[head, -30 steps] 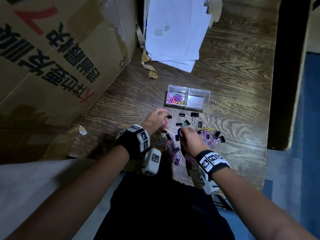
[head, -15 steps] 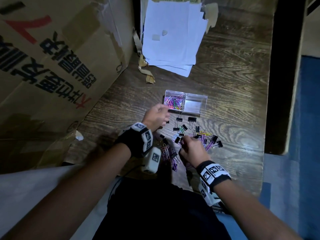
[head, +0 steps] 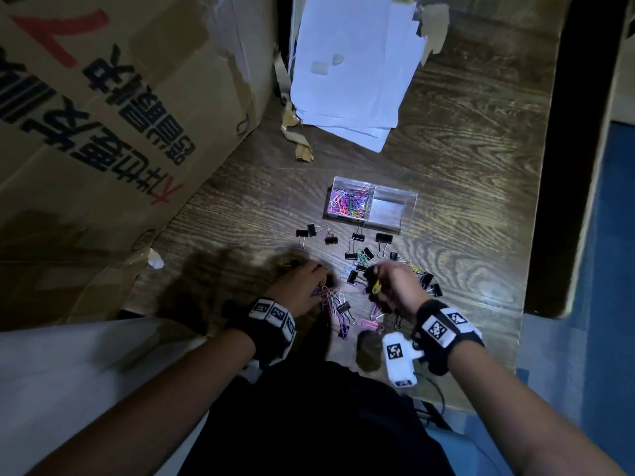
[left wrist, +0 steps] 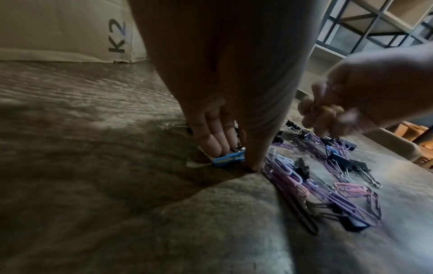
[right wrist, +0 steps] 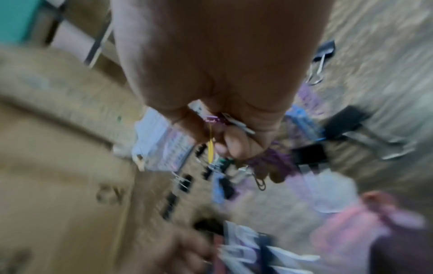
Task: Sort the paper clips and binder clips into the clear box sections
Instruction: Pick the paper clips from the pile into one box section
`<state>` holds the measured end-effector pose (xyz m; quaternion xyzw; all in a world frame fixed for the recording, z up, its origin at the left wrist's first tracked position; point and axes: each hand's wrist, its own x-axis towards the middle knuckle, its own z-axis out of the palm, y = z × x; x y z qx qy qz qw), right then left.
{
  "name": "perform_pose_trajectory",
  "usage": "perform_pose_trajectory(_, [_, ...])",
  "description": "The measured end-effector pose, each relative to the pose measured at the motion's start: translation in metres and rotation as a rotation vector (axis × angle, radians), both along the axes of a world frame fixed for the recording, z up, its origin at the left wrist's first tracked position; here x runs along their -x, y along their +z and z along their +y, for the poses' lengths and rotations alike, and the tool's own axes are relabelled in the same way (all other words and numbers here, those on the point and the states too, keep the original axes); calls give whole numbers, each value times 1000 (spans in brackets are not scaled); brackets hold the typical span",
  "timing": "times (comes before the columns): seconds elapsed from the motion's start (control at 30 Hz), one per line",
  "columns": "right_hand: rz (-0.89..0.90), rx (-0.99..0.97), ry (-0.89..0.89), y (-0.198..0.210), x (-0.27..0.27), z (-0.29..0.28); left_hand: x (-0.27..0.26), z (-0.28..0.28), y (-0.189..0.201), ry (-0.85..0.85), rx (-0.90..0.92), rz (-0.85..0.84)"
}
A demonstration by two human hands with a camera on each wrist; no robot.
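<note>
A clear two-section box [head: 409, 197] sits on the wooden table; its left section holds coloured paper clips [head: 348, 201] and its right section [head: 390, 210] shows none. Black binder clips [head: 383, 238] and loose paper clips [head: 338, 312] lie scattered in front of it. My left hand [head: 319, 290] is down at the near pile, and in the left wrist view its fingers and thumb [left wrist: 234, 159] pinch a blue paper clip [left wrist: 228, 159] on the table. My right hand [head: 372, 286] hovers over the pile, curled round several paper clips, a yellow one [right wrist: 211, 148] and purple ones [right wrist: 271, 160].
A large cardboard box [head: 103, 115] fills the left side. A stack of white paper [head: 354, 70] lies behind the clear box, with torn tape scraps [head: 302, 149] beside it. The table's right edge [head: 536, 201] drops to a blue floor.
My left hand has come back from beside the clear box's left section to the near pile and taken a blue clip. My right hand stayed over the pile, still gripping clips.
</note>
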<state>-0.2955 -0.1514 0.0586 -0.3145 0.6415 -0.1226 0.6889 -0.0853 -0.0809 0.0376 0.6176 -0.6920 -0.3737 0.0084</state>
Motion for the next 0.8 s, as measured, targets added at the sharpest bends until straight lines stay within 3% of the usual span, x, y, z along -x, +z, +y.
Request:
perform_pose_trajectory(0.13, [-211,-75,-192,15,-21,-37,-2,-2,2,50,22,4])
perform_pose_trajectory(0.33, [-221,57,-319,37,-71,-95,-11,1,3,152,19,95])
perform_pose_trajectory(0.43, [-141,105,-242,34,-79,-103,-14,2,1,198,34,87])
perform_pose_trajectory(0.53, [73,249,32,35,-75,-101,-16,1,1,231,60,134])
perform_pose_trajectory(0.7, [119,382,35,40,-51,-79,-16,-5,7,345,47,131])
perform_pose_trajectory(0.8, [228,488,184,40,-20,-60,-20,-4,7,429,15,162])
